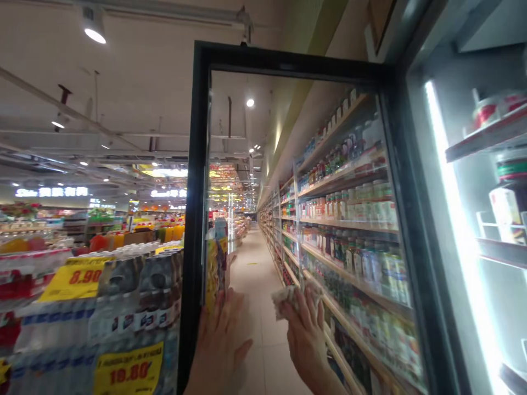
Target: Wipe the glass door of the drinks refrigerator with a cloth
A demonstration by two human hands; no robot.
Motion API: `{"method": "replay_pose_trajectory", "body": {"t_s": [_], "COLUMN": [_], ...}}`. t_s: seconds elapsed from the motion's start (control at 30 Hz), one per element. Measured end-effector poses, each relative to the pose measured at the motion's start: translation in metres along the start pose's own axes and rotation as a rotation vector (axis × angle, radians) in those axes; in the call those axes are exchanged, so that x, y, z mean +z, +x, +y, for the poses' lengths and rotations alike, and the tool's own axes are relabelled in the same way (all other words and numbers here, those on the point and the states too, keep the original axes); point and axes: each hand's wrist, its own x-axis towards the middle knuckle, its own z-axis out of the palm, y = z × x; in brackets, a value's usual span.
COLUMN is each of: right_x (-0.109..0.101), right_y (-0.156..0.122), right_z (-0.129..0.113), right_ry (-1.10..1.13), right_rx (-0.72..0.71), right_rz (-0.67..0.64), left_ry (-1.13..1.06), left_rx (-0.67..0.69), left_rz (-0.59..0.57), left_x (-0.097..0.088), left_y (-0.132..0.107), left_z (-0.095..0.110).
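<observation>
An open glass cooler door with a black frame (196, 164) stands in front of me. My left hand (222, 345) lies flat on the glass near the frame's left edge, fingers stretched upward. My right hand (307, 334) presses a crumpled pale cloth (288, 299) against the glass, fingers spread over it. Through the pane I see the aisle and shelves of bottles.
The lit cooler interior (486, 219) with shelves of cartons and tubs is at right. Stacked bottle packs with yellow price signs (76, 280) stand at left. A long tiled aisle (255, 263) runs ahead between shelves of bottles (354, 219).
</observation>
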Motion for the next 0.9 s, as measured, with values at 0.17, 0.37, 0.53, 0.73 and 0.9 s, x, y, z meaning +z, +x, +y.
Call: {"method": "replay_pose_trajectory", "body": {"t_s": [0.17,0.37,0.53,0.73,0.9], "right_x": [-0.014,-0.006,-0.012,-0.012,-0.004], "right_y": [-0.021,-0.023,-0.051,-0.051,-0.080], "right_z": [0.070,0.024,0.043,0.047,-0.001], "right_ry": [-0.115,-0.034,-0.025,-0.057,0.054], "right_rx": [0.396,0.116,0.116,0.438,-0.139], "right_rz": [0.192,-0.014,-0.033,0.088,-0.161], "left_ry": [0.031,-0.013,-0.051,-0.039,-0.045], "left_rx": [-0.042,-0.044,-0.063,-0.080,-0.078], "left_rz": [-0.039,-0.005,-0.044,-0.040,-0.036], "left_x": [-0.005,0.001,0.000,0.001,0.001], "left_y": [0.001,-0.001,-0.001,-0.003,-0.007], "left_z": [0.006,0.005,0.007,0.012,0.010]}}
